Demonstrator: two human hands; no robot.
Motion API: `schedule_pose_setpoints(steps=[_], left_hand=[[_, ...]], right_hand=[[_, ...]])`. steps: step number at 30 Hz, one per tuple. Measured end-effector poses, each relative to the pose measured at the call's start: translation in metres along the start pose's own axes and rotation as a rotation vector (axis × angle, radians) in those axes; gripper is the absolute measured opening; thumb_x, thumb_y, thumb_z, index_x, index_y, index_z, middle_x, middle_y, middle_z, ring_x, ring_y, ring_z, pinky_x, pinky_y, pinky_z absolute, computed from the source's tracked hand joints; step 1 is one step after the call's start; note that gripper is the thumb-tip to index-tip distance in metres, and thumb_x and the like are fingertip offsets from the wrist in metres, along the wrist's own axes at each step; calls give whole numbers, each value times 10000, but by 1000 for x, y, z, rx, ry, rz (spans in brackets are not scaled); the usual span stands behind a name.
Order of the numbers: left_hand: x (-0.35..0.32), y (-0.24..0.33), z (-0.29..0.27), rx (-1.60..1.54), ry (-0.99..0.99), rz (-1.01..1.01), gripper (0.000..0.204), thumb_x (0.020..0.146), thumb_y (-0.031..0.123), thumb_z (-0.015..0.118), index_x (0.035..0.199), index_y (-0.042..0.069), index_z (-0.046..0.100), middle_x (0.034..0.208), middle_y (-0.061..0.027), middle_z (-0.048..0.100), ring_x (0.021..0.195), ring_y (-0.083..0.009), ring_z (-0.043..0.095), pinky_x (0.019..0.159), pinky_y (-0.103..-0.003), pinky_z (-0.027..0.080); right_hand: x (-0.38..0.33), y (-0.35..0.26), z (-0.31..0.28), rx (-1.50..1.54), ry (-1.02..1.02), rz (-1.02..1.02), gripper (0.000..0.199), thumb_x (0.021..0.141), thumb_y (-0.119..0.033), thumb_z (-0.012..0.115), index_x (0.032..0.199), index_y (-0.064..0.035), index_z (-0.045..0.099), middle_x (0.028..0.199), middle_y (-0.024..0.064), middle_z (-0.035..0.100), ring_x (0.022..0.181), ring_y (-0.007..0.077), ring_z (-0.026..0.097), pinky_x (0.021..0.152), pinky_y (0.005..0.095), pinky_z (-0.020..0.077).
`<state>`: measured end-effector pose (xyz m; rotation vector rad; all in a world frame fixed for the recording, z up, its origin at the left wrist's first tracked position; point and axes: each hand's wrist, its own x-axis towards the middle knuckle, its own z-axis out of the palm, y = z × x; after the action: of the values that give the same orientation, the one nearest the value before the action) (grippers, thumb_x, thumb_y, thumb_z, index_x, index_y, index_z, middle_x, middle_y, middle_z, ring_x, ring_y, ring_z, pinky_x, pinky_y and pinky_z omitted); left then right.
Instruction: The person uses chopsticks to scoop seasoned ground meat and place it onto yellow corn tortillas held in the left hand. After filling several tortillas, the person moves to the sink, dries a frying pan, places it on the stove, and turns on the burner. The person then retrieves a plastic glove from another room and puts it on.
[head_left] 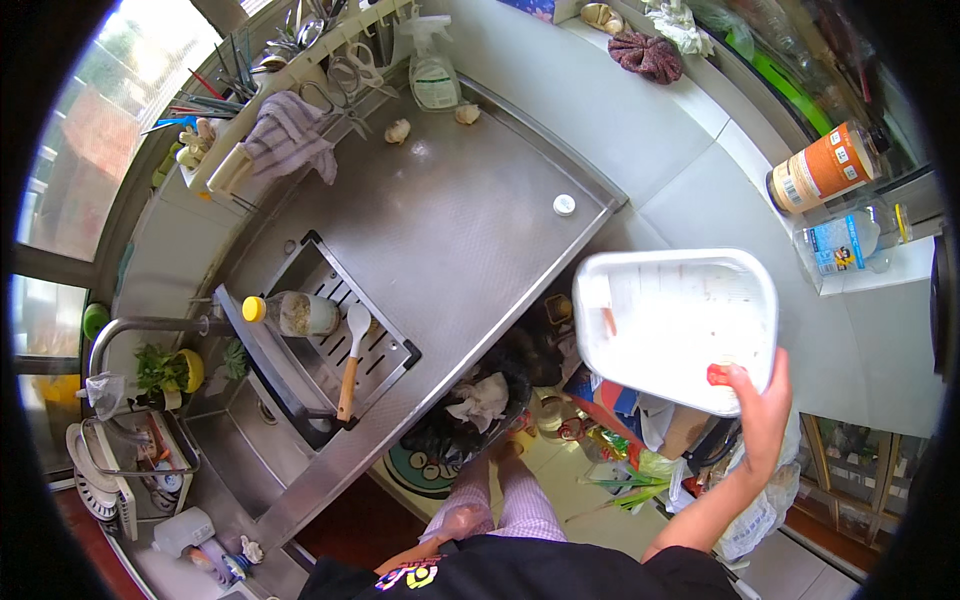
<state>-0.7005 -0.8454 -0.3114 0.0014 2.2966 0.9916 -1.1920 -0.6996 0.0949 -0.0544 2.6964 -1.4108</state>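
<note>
My right hand (765, 405) grips a white rectangular plastic tray (655, 345) by its lower right corner, the thumb over the rim. The tray is held out to the right of the counter, above the things piled on the floor. At the thumb tip shows a small red piece (717, 375). A reddish-orange sliver (609, 321) lies toward the tray's left side. Low in front of my body, my left hand (466, 520) hangs over the checked trousers, touching no object that I can see. Its fingers do not show clearly.
Below the steel counter (470, 190) stands a black-lined bin (450, 430) with crumpled tissue (480, 402). A jar with a yellow cap (300, 314) and a wooden-handled brush (352, 360) lie on the slotted rack. Bottles (825, 168) line the right ledge. Plastic bags (760, 510) crowd the floor.
</note>
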Motion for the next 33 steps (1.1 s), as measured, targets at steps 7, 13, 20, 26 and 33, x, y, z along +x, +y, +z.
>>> schedule_pose_setpoints(steps=[7, 13, 20, 26, 33], left_hand=[[-12, -11, -12, 42, -75, 30, 171, 861, 278, 551, 870, 123, 622, 796, -148, 632, 731, -350, 632, 644, -481, 503], [-17, -22, -24, 69, -128, 38, 149, 854, 261, 556, 836, 123, 609, 777, -141, 622, 719, -345, 627, 633, -480, 498], [-26, -19, -31, 58, -87, 5, 132, 845, 241, 561, 796, 123, 595, 755, -134, 610, 706, -339, 621, 620, -478, 492], [-38, -9, -28, 14, 50, -55, 127, 838, 223, 566, 762, 123, 582, 735, -127, 600, 695, -334, 615, 609, -477, 487], [-36, -1, -19, -73, 288, -138, 134, 830, 203, 572, 722, 123, 568, 713, -119, 589, 682, -329, 609, 596, -475, 481]], right_hand=[[-15, 62, 190, 939, -175, 288, 428, 867, -278, 699, 1134, 52, 649, 1003, 65, 684, 868, 130, 626, 807, 286, 487], [-31, 57, 314, 970, 38, 296, 404, 885, -284, 693, 991, 99, 621, 941, 159, 673, 831, 166, 630, 769, 299, 503], [-13, 62, 325, 680, -61, 191, 431, 893, -316, 691, 842, 112, 665, 752, 165, 670, 659, 205, 618, 654, 359, 488], [-25, 150, 320, 605, 168, 191, 354, 958, -348, 600, 1017, 0, 627, 871, 40, 633, 757, 120, 567, 661, 278, 489], [57, 410, 436, -24, 3, 458, 266, 898, -195, 565, 1079, -4, 603, 947, 195, 651, 877, 400, 614, 790, 455, 489]])
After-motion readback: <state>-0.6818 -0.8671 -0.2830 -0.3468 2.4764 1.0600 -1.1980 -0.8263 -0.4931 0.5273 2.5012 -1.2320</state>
